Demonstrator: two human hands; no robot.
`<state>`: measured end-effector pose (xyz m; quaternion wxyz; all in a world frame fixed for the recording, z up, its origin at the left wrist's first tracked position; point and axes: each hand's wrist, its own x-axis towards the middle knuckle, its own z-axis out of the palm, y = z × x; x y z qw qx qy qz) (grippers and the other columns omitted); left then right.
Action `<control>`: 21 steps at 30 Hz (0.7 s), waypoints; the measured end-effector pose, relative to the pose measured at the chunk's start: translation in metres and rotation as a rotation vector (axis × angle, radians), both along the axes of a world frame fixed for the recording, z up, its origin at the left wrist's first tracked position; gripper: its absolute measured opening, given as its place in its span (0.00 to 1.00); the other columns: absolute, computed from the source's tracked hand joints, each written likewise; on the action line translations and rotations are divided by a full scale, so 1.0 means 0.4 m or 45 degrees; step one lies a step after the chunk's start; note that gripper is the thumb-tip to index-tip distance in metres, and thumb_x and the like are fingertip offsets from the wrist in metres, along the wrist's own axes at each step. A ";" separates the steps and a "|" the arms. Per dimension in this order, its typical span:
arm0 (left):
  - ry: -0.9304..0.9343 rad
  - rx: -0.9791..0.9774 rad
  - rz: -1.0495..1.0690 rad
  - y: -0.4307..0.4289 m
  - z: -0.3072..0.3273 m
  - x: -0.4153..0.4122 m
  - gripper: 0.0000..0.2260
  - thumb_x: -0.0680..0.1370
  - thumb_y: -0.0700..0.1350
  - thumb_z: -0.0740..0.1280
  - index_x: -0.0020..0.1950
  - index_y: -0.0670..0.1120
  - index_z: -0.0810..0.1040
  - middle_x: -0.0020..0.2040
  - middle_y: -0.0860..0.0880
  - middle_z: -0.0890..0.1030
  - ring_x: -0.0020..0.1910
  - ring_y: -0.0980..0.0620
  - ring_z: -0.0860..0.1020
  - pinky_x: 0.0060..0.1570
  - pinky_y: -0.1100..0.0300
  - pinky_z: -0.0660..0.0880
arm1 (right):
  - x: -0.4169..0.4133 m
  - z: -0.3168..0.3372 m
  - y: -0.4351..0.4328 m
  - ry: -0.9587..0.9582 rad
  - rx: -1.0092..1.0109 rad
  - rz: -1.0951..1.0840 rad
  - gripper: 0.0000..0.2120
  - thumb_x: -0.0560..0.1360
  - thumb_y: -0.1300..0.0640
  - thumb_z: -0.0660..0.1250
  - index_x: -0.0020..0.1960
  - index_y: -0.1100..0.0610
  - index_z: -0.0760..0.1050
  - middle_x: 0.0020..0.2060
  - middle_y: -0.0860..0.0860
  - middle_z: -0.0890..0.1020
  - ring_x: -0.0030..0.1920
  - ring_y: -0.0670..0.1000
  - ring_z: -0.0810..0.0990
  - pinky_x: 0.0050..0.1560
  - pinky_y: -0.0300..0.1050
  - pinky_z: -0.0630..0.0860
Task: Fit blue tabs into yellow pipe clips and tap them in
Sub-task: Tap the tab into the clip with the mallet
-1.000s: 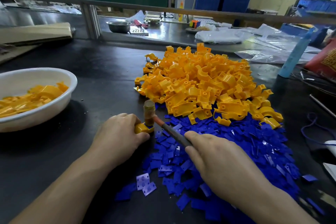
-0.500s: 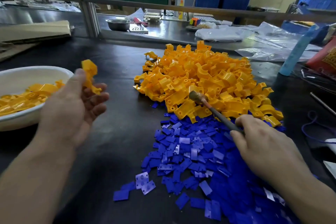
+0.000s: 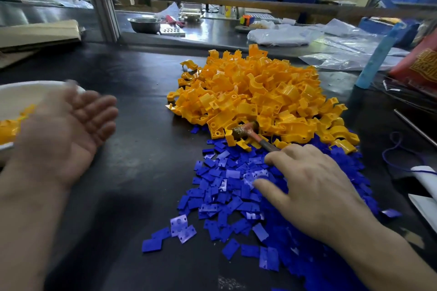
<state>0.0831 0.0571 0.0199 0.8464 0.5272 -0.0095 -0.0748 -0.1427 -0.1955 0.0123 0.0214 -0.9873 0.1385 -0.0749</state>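
A big heap of yellow pipe clips (image 3: 260, 97) lies mid-table, and a spread of blue tabs (image 3: 224, 196) lies in front of it. My right hand (image 3: 314, 191) is low over the tabs, thumb and forefinger stretched toward them. The handle of the small hammer (image 3: 244, 130) runs under that hand, and its head rests at the edge of the clip heap. My left hand (image 3: 66, 130), blurred, hovers palm-up with straight fingers and holds nothing, beside the white bowl (image 3: 14, 94) that contains yellow clips (image 3: 7, 127).
A leaning blue tube (image 3: 378, 54), a red bag (image 3: 421, 61) and clear plastic bags (image 3: 283, 35) sit at the right and back. A metal rail (image 3: 212, 2) crosses behind the table, with a steel bowl (image 3: 144, 23) beyond it. Cardboard (image 3: 40, 33) lies at far left.
After the tap, my left hand lifted the clip toward the bowl and now is open without it. My right hand swung the hammer right and lowered onto the blue tabs.
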 end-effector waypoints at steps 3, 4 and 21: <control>-0.189 0.859 -0.150 -0.077 -0.027 -0.064 0.11 0.81 0.55 0.62 0.47 0.50 0.78 0.45 0.49 0.86 0.38 0.54 0.83 0.35 0.60 0.78 | 0.000 -0.012 0.008 0.138 -0.051 0.042 0.35 0.68 0.26 0.47 0.70 0.43 0.59 0.59 0.46 0.70 0.57 0.50 0.67 0.58 0.47 0.68; -0.339 1.146 -0.216 -0.103 -0.040 -0.095 0.12 0.79 0.57 0.64 0.50 0.50 0.79 0.49 0.50 0.85 0.42 0.53 0.82 0.40 0.57 0.76 | 0.002 -0.018 0.010 0.162 -0.068 0.047 0.34 0.69 0.27 0.50 0.70 0.43 0.58 0.60 0.47 0.69 0.57 0.51 0.68 0.57 0.48 0.69; -1.229 1.763 -0.699 -0.196 -0.125 -0.206 0.22 0.81 0.60 0.56 0.75 0.60 0.64 0.73 0.64 0.67 0.71 0.64 0.63 0.70 0.62 0.61 | 0.096 0.002 -0.006 -0.276 -0.020 0.126 0.18 0.77 0.45 0.60 0.65 0.47 0.70 0.57 0.47 0.75 0.54 0.50 0.71 0.52 0.44 0.71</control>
